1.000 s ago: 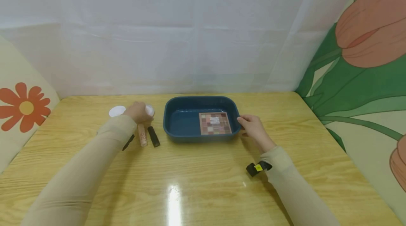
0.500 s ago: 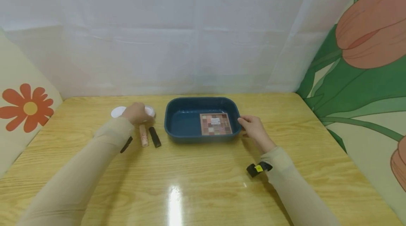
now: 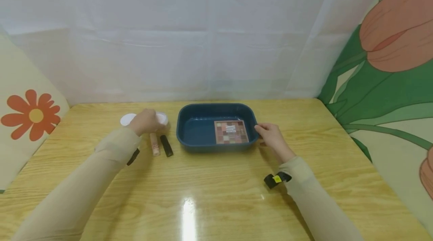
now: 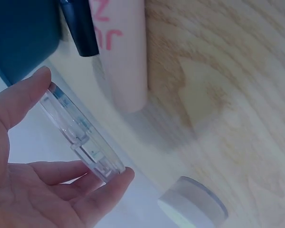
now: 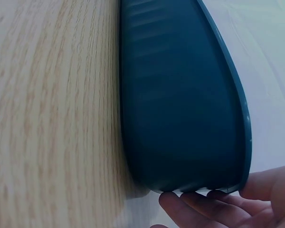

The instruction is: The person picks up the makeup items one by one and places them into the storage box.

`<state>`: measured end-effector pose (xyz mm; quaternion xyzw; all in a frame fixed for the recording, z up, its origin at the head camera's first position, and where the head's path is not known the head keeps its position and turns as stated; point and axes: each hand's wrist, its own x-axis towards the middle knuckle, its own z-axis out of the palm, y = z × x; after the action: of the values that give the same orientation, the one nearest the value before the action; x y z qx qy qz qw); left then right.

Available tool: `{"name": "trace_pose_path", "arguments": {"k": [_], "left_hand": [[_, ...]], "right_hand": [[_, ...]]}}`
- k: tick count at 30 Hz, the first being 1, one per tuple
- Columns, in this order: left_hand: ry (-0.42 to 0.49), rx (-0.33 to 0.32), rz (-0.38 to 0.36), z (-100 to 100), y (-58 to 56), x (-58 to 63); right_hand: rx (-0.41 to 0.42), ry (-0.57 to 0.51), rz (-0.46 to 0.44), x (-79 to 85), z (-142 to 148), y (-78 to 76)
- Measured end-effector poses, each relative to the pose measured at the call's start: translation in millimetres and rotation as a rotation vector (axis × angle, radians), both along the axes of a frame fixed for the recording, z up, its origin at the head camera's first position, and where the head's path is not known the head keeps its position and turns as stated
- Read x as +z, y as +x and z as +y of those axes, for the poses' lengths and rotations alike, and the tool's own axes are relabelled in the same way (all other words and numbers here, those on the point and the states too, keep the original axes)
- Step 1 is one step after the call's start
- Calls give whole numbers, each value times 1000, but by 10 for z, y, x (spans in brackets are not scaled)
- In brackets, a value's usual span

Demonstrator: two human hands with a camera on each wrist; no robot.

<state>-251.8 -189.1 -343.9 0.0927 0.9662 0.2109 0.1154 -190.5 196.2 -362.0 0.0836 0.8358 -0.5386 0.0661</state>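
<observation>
My left hand (image 3: 146, 122) pinches a round, clear-edged compact (image 4: 83, 135) between thumb and fingertips. The left wrist view shows it edge-on; from the head, my hand partly covers it. Just in front lie a pink tube (image 3: 155, 144) with pink lettering and a black tube (image 3: 166, 146), side by side. Left of that hand is a round white-topped jar (image 3: 127, 119). My right hand (image 3: 273, 138) holds the right end of a deep blue tray (image 5: 180, 95), thumb at the rim and fingers against the outer wall. An eyeshadow palette (image 3: 231, 132) lies inside the tray's right half.
Everything stands on a wood-grain table (image 3: 223, 188). A white cloth (image 3: 203, 38) hangs behind its far edge. Flower-patterned panels (image 3: 389, 94) flank it on both sides. A black strap with a yellow mark (image 3: 277, 179) is on the right wrist.
The compact has shifted slightly to the right in my left hand and shows a little more. My right hand keeps its hold on the tray. The whole head view has drifted slightly.
</observation>
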Motion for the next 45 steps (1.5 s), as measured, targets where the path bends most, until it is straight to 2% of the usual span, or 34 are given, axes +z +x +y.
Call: {"name": "trace_pose_path", "arguments": {"k": [10, 18, 24, 30, 38, 45], "left_hand": [[15, -33, 18, -3, 54, 39], [11, -96, 47, 79, 116, 189], [3, -129, 68, 116, 120, 241], [41, -155, 96, 180, 148, 306], [58, -172, 48, 321, 201, 389], [54, -189, 49, 411, 221, 421]], "right_hand": [[4, -9, 6, 4, -10, -11], [-2, -4, 4, -8, 14, -11], [1, 5, 4, 2, 12, -7], [-2, -1, 0, -2, 10, -8], [-2, 1, -8, -6, 14, -18], [7, 2, 3, -11, 22, -13]]}}
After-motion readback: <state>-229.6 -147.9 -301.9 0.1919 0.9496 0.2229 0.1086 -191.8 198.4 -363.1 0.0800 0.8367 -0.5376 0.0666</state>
